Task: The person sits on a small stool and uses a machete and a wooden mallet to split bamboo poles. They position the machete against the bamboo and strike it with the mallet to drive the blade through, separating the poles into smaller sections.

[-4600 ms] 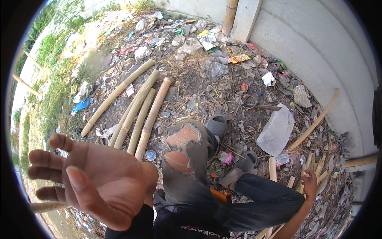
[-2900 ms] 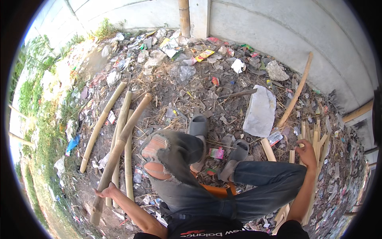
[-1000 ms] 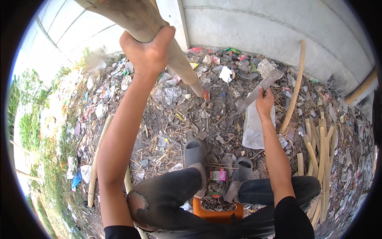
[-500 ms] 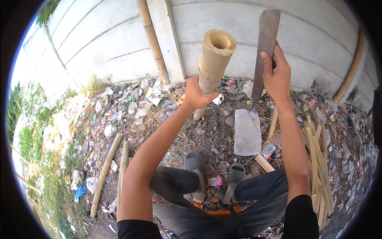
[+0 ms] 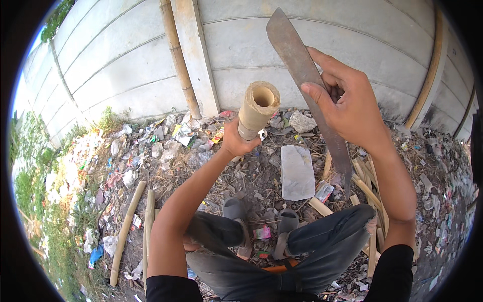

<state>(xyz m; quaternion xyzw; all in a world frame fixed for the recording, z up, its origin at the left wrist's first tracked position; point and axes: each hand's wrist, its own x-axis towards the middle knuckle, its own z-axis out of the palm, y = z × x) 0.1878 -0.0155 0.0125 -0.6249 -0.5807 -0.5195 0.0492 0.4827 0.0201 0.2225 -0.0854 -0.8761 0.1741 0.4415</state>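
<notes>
My left hand is wrapped round a thick, pale bamboo tube, held upright with its hollow, rough-cut upper end facing me. In my right hand is a long, dark machete, pinched part-way along between thumb and fingers. The machete slants, its broad end up to the left above the tube and its narrow end down to the right. The blade and the bamboo are apart. Below and between my hands lies a flat, pale stone slab on the ground.
Split bamboo strips lie beside my right leg, bamboo poles on the left. A concrete panel wall stands ahead, with an upright bamboo pole against it. Litter covers the soil. My sandalled feet are below.
The bamboo tube has come down in my left hand. The machete has swung from nearly upright to a slant, its broad end going left and its narrow end right.
</notes>
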